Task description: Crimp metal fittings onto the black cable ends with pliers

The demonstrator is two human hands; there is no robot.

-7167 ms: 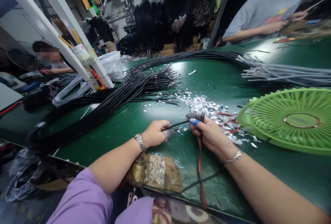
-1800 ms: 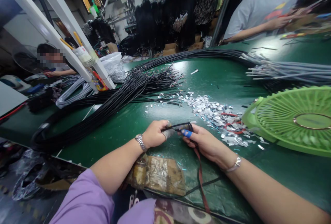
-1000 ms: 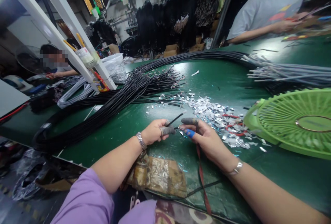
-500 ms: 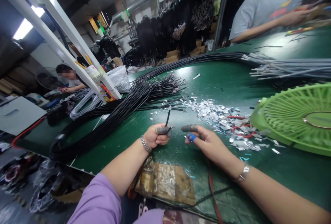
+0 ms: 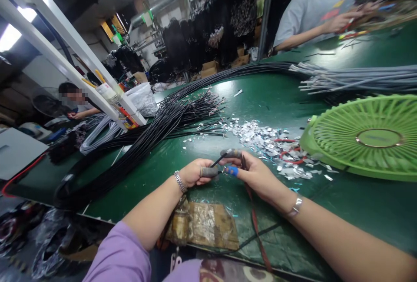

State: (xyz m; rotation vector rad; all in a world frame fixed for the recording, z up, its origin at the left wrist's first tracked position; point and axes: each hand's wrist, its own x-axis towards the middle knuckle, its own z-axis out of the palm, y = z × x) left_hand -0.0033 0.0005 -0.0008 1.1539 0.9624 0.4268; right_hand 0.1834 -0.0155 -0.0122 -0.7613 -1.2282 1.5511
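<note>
My left hand point(image 5: 199, 172) is closed around a short black cable point(image 5: 219, 160), its thumb wrapped in grey tape. The cable slants up to the right, towards the grey-wrapped index finger of my right hand point(image 5: 252, 170). My right thumb, wrapped in blue tape, presses at fine wire ends beside my left thumb tip. My right fingers curl in around the cable end, and their exact grip is partly hidden. A narrow dark strip point(image 5: 243, 161) shows by the right index finger; I cannot make out what it is.
Silvery foil scraps point(image 5: 254, 136) lie beyond my hands, with red-handled pliers point(image 5: 293, 156) among them. A green fan point(image 5: 361, 138) stands right. Black cables point(image 5: 156, 130) lie left; grey cables point(image 5: 355, 77) far right. Taped cardboard point(image 5: 213, 225) is at the front edge. Co-workers sit across.
My right hand has come in to meet my left at the cable end. The cable, upright before, now leans right. The whole view has shifted slightly.
</note>
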